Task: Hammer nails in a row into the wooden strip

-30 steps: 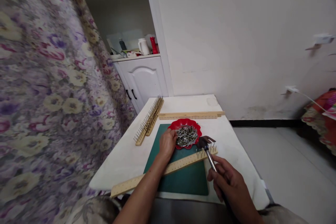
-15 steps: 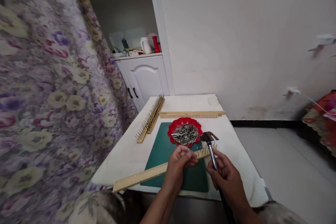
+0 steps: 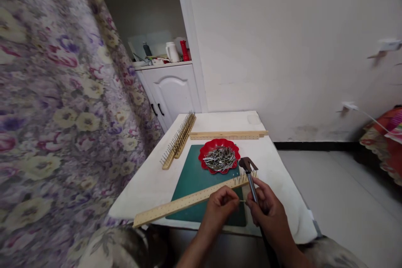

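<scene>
My left hand point(image 3: 222, 206) is closed in a pinch on a thin nail point(image 3: 242, 201), which points toward the other hand. My right hand point(image 3: 268, 206) is wrapped round a claw hammer point(image 3: 253, 186), its head up and its dark handle running down below the fist. Behind both hands a pale wooden strip point(image 3: 176, 206) with rows of holes lies slanted over a green mat point(image 3: 188, 173). Several nails stand upright at its right end, partly behind the hammer. A red scalloped bowl point(image 3: 204, 163) full of loose nails sits just beyond the strip.
Strips studded with upright nails point(image 3: 179, 142) lie at the table's left edge. More wooden strips point(image 3: 226, 135) lie across the back of the white-covered table point(image 3: 147, 188). A floral curtain point(image 3: 78, 113) hangs at left, beside a white cabinet point(image 3: 176, 88). A wall rises behind.
My left hand has moved down and right, off the strip and close to my right hand; the nail in its fingers now shows. The hammer stays in my right hand.
</scene>
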`<move>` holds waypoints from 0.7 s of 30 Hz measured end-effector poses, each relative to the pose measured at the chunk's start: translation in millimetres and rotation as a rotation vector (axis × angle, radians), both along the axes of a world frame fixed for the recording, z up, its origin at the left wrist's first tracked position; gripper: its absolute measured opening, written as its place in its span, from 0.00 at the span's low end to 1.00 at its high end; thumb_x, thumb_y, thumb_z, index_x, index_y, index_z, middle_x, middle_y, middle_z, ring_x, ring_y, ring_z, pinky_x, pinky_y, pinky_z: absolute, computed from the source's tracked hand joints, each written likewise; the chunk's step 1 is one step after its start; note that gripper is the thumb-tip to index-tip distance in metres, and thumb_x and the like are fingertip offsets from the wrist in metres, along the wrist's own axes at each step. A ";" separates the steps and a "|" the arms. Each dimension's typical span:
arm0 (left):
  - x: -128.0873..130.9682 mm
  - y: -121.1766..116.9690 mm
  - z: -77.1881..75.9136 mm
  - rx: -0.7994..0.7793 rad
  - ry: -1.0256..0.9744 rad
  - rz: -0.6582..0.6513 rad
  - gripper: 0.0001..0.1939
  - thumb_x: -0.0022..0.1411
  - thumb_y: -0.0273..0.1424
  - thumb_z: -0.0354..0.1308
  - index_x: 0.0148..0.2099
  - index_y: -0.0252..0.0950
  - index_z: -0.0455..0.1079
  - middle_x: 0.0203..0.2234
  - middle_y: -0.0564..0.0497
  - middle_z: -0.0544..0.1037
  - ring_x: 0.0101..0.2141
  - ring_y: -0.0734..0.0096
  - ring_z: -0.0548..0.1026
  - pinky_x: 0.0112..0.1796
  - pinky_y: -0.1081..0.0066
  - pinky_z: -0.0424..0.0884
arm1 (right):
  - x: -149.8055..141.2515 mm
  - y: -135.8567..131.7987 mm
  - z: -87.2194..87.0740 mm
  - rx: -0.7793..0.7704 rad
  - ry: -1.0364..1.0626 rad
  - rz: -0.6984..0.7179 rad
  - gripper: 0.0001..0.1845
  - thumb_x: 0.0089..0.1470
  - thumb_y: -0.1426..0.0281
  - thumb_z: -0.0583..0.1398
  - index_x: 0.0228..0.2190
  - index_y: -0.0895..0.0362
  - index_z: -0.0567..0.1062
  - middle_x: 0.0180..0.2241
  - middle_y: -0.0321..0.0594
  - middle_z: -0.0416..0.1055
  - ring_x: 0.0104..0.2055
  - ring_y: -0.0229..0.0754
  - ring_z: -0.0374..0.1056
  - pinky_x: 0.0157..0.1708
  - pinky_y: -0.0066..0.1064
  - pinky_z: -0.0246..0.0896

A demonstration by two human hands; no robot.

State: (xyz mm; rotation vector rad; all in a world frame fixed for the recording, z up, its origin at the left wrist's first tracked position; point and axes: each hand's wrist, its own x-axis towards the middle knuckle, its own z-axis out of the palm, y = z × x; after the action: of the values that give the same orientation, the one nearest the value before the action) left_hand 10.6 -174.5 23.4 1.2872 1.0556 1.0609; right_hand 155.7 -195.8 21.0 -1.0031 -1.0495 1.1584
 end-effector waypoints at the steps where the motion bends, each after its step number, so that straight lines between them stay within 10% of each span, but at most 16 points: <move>1: -2.9 -2.3 2.1 0.092 0.145 -0.012 0.04 0.53 0.29 0.59 0.28 0.34 0.68 0.22 0.53 0.70 0.25 0.75 0.67 0.28 0.75 0.60 | 1.2 -1.1 0.2 0.010 -0.037 -0.007 0.27 0.50 0.66 0.63 0.52 0.54 0.68 0.24 0.34 0.71 0.20 0.37 0.65 0.18 0.25 0.62; 5: -7.0 -13.8 7.3 0.438 0.586 -0.023 0.06 0.57 0.25 0.54 0.31 0.37 0.72 0.30 0.48 0.72 0.35 0.68 0.69 0.35 0.72 0.63 | 3.7 -5.3 -2.4 0.062 -0.194 -0.004 0.25 0.49 0.67 0.63 0.51 0.55 0.71 0.29 0.40 0.76 0.30 0.45 0.72 0.30 0.31 0.69; 10: -8.9 -14.3 2.9 0.487 0.658 -0.031 0.10 0.60 0.25 0.50 0.31 0.37 0.72 0.29 0.49 0.72 0.32 0.71 0.70 0.32 0.74 0.62 | 2.1 -5.4 -11.3 0.105 -0.247 0.029 0.25 0.51 0.66 0.62 0.51 0.56 0.70 0.41 0.46 0.76 0.42 0.50 0.72 0.42 0.36 0.68; 21: -12.6 47.7 -25.9 0.203 0.351 0.295 0.07 0.56 0.33 0.55 0.31 0.34 0.69 0.22 0.55 0.70 0.26 0.74 0.66 0.28 0.77 0.60 | 5.1 0.5 -8.5 -0.025 0.016 -0.003 0.26 0.53 0.64 0.62 0.52 0.53 0.65 0.27 0.33 0.71 0.16 0.31 0.57 0.14 0.22 0.54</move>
State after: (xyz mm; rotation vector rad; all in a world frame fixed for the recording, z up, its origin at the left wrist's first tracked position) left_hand -1.9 -126.8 -2.5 1.5522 1.4656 1.2130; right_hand 160.8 -195.3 12.5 -1.0132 -1.0227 1.1773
